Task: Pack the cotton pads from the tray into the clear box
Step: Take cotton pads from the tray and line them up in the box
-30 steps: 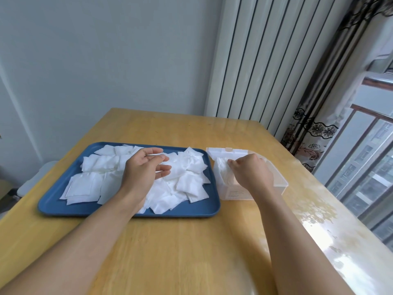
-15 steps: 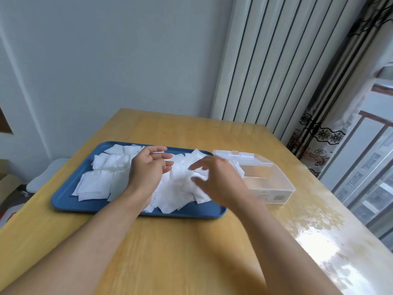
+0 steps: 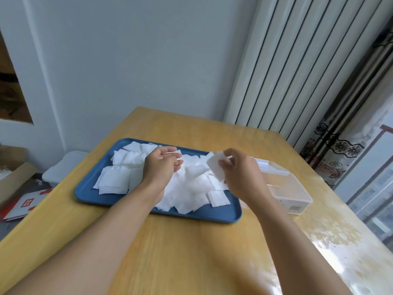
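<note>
White pad [image 3: 216,167] pinched in the right hand [image 3: 242,177], raised over the tray [image 3: 89,195]; left hand [image 3: 159,167] loosely curled, empty, above the remaining pads [image 3: 187,186]. Keep the pad flat and lower it squarely into the box [image 3: 297,192], just right on the worktop [image 3: 191,252].

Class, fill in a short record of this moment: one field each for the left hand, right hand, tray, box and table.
left hand: the left hand hovers over the tray, fingers loosely curled, holding nothing
right hand: the right hand pinches one cotton pad, lifted above the pile
tray: the blue tray holds a loose heap of cotton pads
box: the clear box sits open to the right of the tray; its contents cannot be made out
table: wooden table bears both tray and box
</note>
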`<state>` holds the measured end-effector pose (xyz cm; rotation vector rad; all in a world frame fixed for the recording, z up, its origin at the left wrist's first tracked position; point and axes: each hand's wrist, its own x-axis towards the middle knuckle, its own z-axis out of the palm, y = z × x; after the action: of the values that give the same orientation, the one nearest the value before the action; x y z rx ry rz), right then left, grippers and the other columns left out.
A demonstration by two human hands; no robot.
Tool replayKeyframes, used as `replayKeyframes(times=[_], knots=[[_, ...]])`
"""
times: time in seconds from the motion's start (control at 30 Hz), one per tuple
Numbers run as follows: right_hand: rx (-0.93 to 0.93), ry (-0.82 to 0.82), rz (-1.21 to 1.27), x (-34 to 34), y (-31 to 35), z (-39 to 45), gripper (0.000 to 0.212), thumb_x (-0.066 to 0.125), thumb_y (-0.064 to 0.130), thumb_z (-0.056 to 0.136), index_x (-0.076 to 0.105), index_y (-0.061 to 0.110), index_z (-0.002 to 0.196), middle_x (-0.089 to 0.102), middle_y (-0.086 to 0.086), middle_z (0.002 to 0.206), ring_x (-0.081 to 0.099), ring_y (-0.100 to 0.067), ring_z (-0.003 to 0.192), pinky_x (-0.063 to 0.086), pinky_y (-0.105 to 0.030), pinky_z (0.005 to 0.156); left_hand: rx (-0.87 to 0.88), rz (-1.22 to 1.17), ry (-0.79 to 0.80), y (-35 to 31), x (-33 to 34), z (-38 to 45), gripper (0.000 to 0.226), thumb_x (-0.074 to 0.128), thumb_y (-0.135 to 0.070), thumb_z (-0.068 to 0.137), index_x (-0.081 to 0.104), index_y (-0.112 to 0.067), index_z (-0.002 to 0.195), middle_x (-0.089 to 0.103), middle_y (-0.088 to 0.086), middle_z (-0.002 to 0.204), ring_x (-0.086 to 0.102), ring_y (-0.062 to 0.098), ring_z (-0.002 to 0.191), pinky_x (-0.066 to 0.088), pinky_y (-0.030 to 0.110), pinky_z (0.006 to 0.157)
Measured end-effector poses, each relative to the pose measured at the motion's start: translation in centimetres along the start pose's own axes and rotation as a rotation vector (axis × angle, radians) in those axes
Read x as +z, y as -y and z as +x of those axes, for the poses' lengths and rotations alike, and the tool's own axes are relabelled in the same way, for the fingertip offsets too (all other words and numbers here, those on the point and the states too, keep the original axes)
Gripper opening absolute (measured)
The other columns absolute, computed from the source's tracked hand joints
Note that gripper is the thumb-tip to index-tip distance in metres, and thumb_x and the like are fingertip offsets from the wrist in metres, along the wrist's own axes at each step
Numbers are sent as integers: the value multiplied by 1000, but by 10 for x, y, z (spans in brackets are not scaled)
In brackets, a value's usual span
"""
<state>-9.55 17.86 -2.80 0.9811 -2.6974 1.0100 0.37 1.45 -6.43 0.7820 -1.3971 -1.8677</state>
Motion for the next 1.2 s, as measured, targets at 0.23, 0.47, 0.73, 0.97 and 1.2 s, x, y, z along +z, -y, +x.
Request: replayKeyframes(times=[0.23,0.47,0.73,0.97,1.2], knots=[[307,370,119,42,17,19,52,67,27,96,49,14,143,75,-10,100,75,-27,87,59,-31,75,-16,14,22,2,0,0,23,50,3,96,64,-14,103,73,5,104,71,23,105,56,39,100],[156,158,-39,45,8,12,22,75,37,87,58,25,94,66,8,103,62,-19,92,46,-31,72,1,35,27,0,1,-4,19,57,0,95,65,-15,102,72,6,106,71,22,98,58,35,93],[22,30,520,22,-4,-12,16,82,28,85,69,25,93,72,13,89,67,-13,72,59,-44,72,71,121,315,-3,11,-24,14,68,-25,96,74,-13,99,73,-5,83,69,12,81,55,29,75],[86,55,486,26,-14,-20,28,87,40,76,64,26,83,69,3,68,62,-10,58,48,-29,58,-13,-8,292,6,16,-29,17,64,-12,98,75,-7,87,71,8,80,68,19,75,58,29,69],[141,20,747,26,-14,-20,27,85,19,82,62,16,97,72,1,75,75,-19,66,61,-43,76,-33,-143,228,9,17,-25,15,58,-11,102,67,-1,108,78,14,92,76,22,84,63,30,79]])
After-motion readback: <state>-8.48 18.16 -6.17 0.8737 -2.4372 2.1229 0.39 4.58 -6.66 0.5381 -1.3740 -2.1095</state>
